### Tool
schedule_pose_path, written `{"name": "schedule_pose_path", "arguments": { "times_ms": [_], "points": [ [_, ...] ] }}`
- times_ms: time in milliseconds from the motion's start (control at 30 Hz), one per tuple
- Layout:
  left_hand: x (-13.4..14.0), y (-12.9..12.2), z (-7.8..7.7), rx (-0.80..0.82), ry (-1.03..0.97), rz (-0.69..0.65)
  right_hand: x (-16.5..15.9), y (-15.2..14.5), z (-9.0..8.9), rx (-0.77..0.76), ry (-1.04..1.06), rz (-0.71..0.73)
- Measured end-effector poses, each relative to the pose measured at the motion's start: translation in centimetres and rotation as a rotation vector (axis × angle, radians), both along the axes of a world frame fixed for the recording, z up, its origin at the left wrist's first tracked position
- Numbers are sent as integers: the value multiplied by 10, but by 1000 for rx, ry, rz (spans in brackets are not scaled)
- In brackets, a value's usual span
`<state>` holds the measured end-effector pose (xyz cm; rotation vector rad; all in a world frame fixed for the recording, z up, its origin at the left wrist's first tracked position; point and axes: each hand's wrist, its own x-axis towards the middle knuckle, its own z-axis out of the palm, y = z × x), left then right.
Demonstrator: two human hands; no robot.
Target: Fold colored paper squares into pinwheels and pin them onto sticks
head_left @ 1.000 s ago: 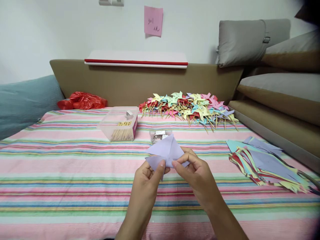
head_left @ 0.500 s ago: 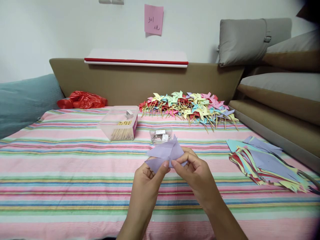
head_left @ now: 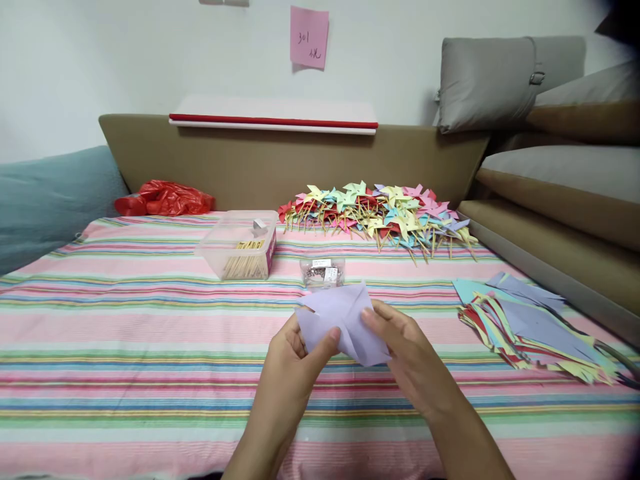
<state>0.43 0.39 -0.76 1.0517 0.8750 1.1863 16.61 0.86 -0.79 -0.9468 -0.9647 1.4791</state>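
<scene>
One lilac paper (head_left: 347, 310) is being held above the striped cloth (head_left: 150, 340) in the head view: its middle is being pressed by the left grip (head_left: 296, 357), its right edge is being pinched by the right grip (head_left: 409, 350). Beyond it, a clear pouch (head_left: 313, 273), a plastic box (head_left: 215, 248) and a pinwheel heap (head_left: 380, 215) are being borne by the cloth.

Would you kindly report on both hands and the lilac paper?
Left hand, right hand: both holding lilac paper. Paper held above multicoloured striped cloth. Transparent plastic bag just beyond, not between hands.
</scene>
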Motion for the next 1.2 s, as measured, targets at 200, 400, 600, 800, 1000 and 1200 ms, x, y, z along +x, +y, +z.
{"name": "schedule_pose_path", "arguments": {
  "times_ms": [200,400,600,800,1000,1200],
  "points": [
    [-4,1,-2,20,68,-113,3,-2,-5,-10,-165,77],
    [-2,2,-3,-33,54,-83,-6,0,-9,-59,-3,-92],
    [9,2,-2,-88,-6,22,-25,3,-8,-64,367,-270],
    [17,0,-1,-53,-46,9,-43,-1,-10,-33,449,-199],
    [16,-2,-2,-47,-30,93,-50,-4,-10,-39,497,-154],
    [14,-2,-5,-48,-20,120,-50,-3,-11,-85,448,-177]
  ]
}}
